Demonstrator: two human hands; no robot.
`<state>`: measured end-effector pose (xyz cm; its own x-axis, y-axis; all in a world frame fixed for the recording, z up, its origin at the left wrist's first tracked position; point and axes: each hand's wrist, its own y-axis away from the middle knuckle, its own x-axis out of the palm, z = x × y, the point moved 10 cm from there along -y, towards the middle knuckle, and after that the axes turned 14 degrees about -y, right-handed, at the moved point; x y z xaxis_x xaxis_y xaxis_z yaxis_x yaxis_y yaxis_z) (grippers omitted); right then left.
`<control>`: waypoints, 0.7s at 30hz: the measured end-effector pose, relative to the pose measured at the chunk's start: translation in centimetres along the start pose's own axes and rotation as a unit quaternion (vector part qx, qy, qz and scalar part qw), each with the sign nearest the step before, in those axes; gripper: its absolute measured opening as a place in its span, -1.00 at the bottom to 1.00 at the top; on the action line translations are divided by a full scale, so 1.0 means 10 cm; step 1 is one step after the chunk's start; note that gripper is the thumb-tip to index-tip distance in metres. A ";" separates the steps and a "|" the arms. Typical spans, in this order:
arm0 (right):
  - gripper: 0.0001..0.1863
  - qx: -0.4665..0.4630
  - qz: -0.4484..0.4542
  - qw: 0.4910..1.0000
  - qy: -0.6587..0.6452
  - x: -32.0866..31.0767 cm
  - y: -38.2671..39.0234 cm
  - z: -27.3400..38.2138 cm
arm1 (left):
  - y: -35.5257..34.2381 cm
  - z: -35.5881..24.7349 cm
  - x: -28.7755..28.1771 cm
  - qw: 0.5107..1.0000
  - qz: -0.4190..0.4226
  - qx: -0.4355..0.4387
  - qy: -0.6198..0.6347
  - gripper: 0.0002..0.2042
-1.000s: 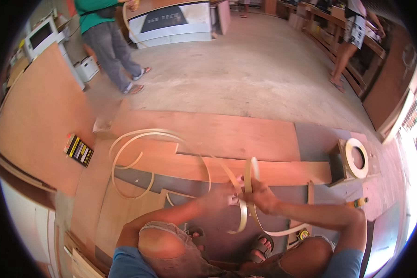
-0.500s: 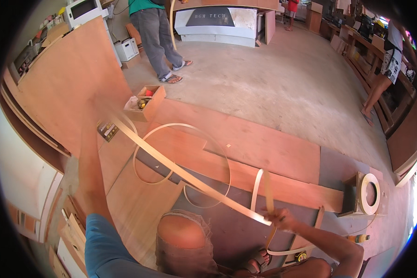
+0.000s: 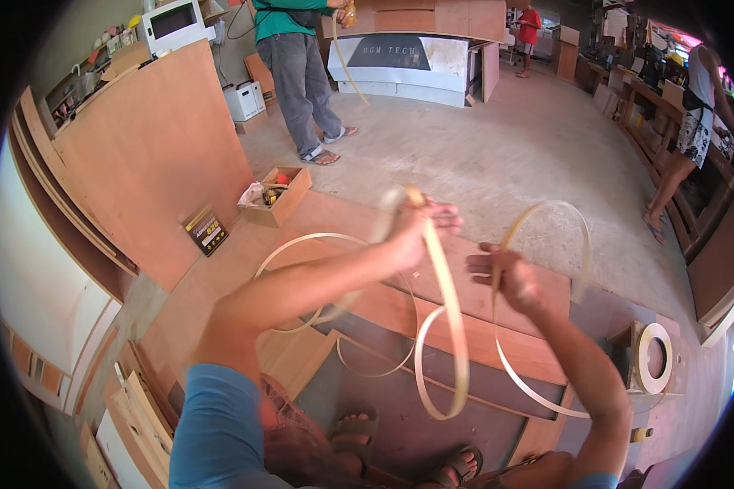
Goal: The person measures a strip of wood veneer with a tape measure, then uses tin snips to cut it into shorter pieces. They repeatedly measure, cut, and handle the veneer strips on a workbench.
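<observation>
A long, thin, pale strip of edge banding [image 3: 447, 297] hangs in loops in front of me. My left hand [image 3: 420, 232], raised and partly blurred, pinches it, with a loop dropping below toward the floor. A little to the right, my right hand [image 3: 510, 277] has the strip between thumb and fingers. From there the strip arcs up over the wrist and another length curves down beside the forearm. More of the banding [image 3: 322, 236] lies coiled over the boards at the left. The two hands are apart, at about equal height.
Flat brown boards [image 3: 497, 244] cover the floor. A wooden box of tools [image 3: 281, 208] and a black-and-yellow package [image 3: 205, 231] stand left, by an upright panel [image 3: 147, 163]. At right, a white ring-shaped roll [image 3: 643, 359] sits against a wooden box. A person in green [image 3: 294, 73] stands ahead.
My left hand has swung from the far left to the centre with the strip. My right hand has risen from low right. The straight stretch between them now hangs in loops.
</observation>
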<state>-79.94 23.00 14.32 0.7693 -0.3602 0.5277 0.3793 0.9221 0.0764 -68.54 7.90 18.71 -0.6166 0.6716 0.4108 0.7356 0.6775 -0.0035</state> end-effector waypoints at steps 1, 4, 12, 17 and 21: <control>-0.45 0.004 0.008 1.000 -0.028 0.14 0.02 -0.17 | -0.04 0.14 0.19 1.000 -0.006 0.002 -0.007 -0.92; -0.56 0.023 0.032 0.999 -0.013 0.37 0.17 -0.49 | -0.12 0.29 0.33 0.998 -0.043 0.045 -0.017 -0.96; -0.65 0.092 0.049 0.979 0.177 -0.21 0.50 -0.45 | -0.96 -0.68 -1.11 0.973 -0.135 0.041 0.184 -0.92; -0.62 0.157 0.068 0.947 0.273 -0.72 0.72 -0.67 | -0.74 -1.70 -2.77 0.947 -0.157 0.175 0.218 -0.93; -0.62 0.206 0.064 0.927 0.307 -1.19 0.88 -0.84 | -0.05 -2.16 -3.77 0.918 -0.245 0.257 0.179 -0.91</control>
<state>-81.41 34.19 1.61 0.9900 -0.1403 -0.0176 0.1342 0.8928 0.4299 -39.61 -24.26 22.86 -0.6394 0.1697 0.7499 0.1092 0.9855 -0.1299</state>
